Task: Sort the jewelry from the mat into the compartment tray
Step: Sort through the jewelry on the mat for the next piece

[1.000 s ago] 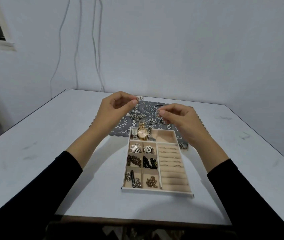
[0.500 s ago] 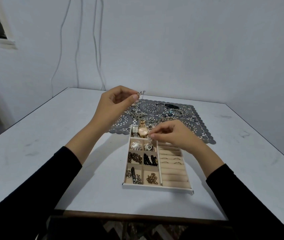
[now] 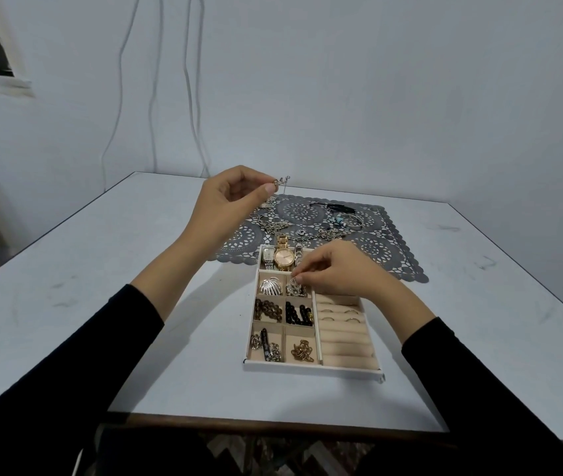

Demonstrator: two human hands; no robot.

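Note:
A beige compartment tray lies on the white table, holding watches, a silver shell piece, beads, chains and rings. Behind it is the grey lace mat with loose chains and bracelets. My left hand is raised above the mat's left side and pinches a small silver earring... between thumb and fingers. My right hand hovers low over the tray and pinches a second small silver piece just above a compartment in the second row that holds other silver pieces.
The white table spreads wide on both sides of the tray, with its front edge near me. Cables hang down the wall behind. A dark window corner sits top left.
My right hand came down from above the mat to the tray's second row with its small piece. My left hand rose slightly, still pinching its earring.

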